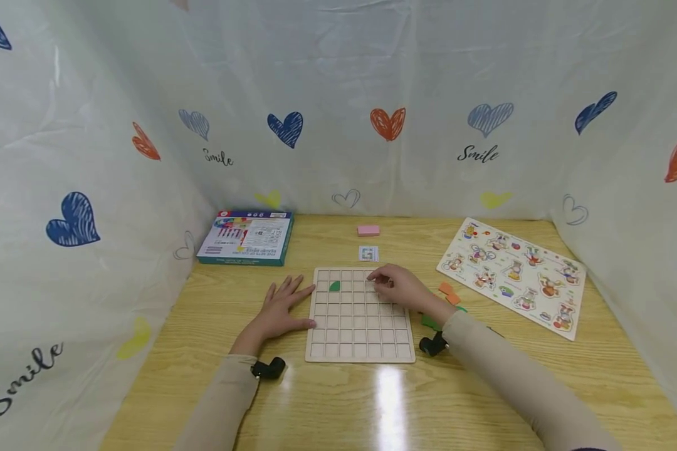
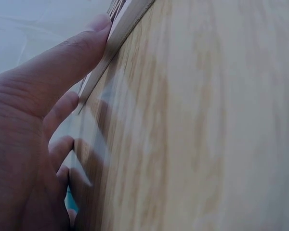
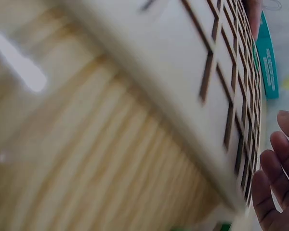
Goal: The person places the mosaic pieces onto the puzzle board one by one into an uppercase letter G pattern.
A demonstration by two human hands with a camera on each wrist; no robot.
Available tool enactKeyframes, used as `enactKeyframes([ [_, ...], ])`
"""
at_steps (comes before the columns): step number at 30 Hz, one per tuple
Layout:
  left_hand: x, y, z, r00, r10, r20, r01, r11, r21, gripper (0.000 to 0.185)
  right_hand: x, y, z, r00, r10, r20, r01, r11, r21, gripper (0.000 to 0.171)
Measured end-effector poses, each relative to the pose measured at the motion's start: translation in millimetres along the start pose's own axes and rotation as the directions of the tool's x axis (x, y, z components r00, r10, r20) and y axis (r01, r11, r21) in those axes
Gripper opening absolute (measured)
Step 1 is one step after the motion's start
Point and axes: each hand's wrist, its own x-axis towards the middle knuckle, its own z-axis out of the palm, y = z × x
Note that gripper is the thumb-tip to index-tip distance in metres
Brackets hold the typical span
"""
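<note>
heart-print curtains (image 1: 338, 94); wooden table (image 1: 372, 401)

Pale wooden grid board (image 1: 360, 319) at centre of the wooden surface (image 1: 372, 401); teal box (image 1: 246, 237) behind-left; animal puzzle board (image 1: 513, 275) right; pink block (image 1: 368, 230) behind.

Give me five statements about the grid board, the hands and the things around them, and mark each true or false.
1. A green piece sits in the grid board. True.
2. The left hand lies flat by the board's left edge. True.
3. The right hand rests on the animal puzzle. False: it is over the board's upper right part.
4. The pink block lies inside the board. False: it lies beyond the board.
5. The teal box lies at the table's far left. True.
</note>
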Motion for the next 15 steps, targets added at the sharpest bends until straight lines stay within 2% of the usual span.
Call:
enactKeyframes([
  [9, 1.7, -0.1, 1.1, 1.000, -0.001, 0.001, 0.001, 1.000, 0.008, 0.090, -42.7, 24.8, -30.3, 0.993, 0.069, -0.093, -0.070, 0.998, -0.004, 0.024],
  [15, 0.7, 0.7, 0.2, 1.000, 0.000, 0.003, 0.000, 1.000, 0.009, 0.090, -58.6, 41.3, -41.9, 0.988, 0.088, -0.130, -0.099, 0.992, -0.079, 0.025],
])
